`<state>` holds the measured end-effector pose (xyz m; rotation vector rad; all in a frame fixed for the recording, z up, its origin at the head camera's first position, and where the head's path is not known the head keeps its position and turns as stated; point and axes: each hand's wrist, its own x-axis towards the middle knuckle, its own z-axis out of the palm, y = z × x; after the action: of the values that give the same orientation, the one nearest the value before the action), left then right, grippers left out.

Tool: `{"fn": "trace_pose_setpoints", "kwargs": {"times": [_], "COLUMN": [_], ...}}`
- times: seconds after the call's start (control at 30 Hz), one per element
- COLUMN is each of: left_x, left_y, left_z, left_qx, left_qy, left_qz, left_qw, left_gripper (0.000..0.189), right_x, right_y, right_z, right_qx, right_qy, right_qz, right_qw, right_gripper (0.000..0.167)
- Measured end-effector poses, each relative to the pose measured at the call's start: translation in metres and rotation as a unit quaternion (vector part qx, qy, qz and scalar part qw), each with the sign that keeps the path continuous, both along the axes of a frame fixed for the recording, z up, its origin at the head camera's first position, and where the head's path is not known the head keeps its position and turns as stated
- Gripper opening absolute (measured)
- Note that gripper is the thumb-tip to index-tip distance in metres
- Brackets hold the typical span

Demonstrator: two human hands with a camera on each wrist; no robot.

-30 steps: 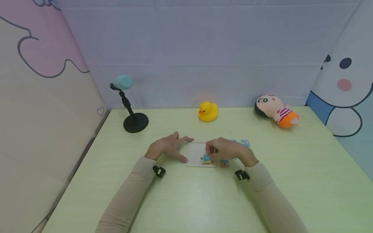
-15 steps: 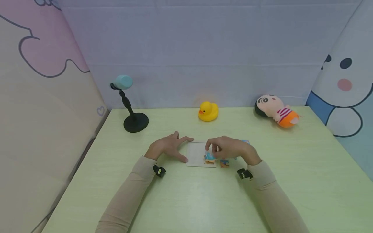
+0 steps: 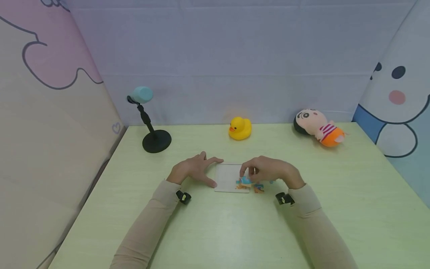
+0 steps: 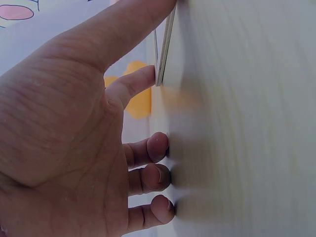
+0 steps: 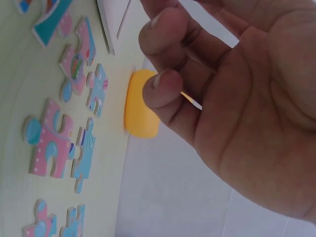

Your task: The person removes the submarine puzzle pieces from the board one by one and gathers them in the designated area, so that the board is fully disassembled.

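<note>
A white puzzle board (image 3: 224, 178) lies flat at the middle of the table. My left hand (image 3: 195, 169) rests at its left side, thumb and index finger spread straight against the board's edges; the other fingertips touch the tabletop in the left wrist view. Over the board's right part, my right hand (image 3: 268, 170) pinches a blue and tan jigsaw puzzle piece (image 3: 244, 182) low at the lower right corner. Its fingertips partly cover the piece. Just right of the board lies another jigsaw piece (image 3: 259, 188). The right wrist view does not show the pinched piece clearly.
Several pink and blue jigsaw pieces (image 5: 52, 140) lie under and beside my right hand. A yellow rubber duck (image 3: 240, 128) sits behind the board. At the back left stands a black-based lamp-like stand (image 3: 156, 141); a plush doll (image 3: 319, 127) lies at the back right.
My right hand has shifted slightly right, and the jigsaw piece under its fingers has slid right and turned toward the board's lower right corner. The left hand stays still.
</note>
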<state>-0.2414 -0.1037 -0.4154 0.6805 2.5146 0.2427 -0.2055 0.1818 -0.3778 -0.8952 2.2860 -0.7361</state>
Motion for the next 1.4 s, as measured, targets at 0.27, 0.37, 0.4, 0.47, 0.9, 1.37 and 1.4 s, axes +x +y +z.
{"fn": "trace_pose_setpoints", "kwargs": {"times": [0.27, 0.37, 0.4, 0.47, 0.9, 1.37, 1.4], "left_x": [-0.001, -0.001, -0.001, -0.001, 0.001, 0.000, -0.001], "left_y": [0.000, -0.001, -0.001, -0.001, -0.001, -0.002, -0.002], "left_z": [-0.001, -0.002, -0.002, -0.002, 0.000, -0.002, -0.002], "left_qx": [0.005, 0.007, 0.007, 0.008, 0.014, 0.021, 0.020], "left_qy": [-0.003, -0.004, -0.003, -0.003, 0.004, 0.002, 0.003], "left_qz": [0.004, 0.006, 0.006, 0.005, -0.006, -0.004, -0.005], "left_qw": [1.0000, 1.0000, 0.9999, 0.9999, 0.9999, 0.9998, 0.9998], "left_gripper": [0.092, 0.092, 0.092, 0.092, 0.091, 0.091, 0.091], "right_x": [-0.002, -0.001, -0.001, 0.000, -0.002, -0.004, -0.004], "right_y": [0.009, 0.011, 0.012, 0.014, 0.028, 0.039, 0.039], "right_z": [0.000, 0.001, 0.002, 0.003, 0.005, 0.004, 0.004], "right_qx": [0.010, 0.010, 0.012, 0.019, 0.055, 0.078, 0.078], "right_qy": [-0.010, -0.015, -0.017, -0.019, -0.043, -0.102, -0.104], "right_qz": [-0.006, -0.005, -0.007, -0.009, -0.025, -0.035, -0.034], "right_qw": [0.9999, 0.9998, 0.9998, 0.9996, 0.9973, 0.9911, 0.9909], "right_gripper": [0.023, 0.022, 0.021, 0.019, 0.015, 0.016, 0.016]}}
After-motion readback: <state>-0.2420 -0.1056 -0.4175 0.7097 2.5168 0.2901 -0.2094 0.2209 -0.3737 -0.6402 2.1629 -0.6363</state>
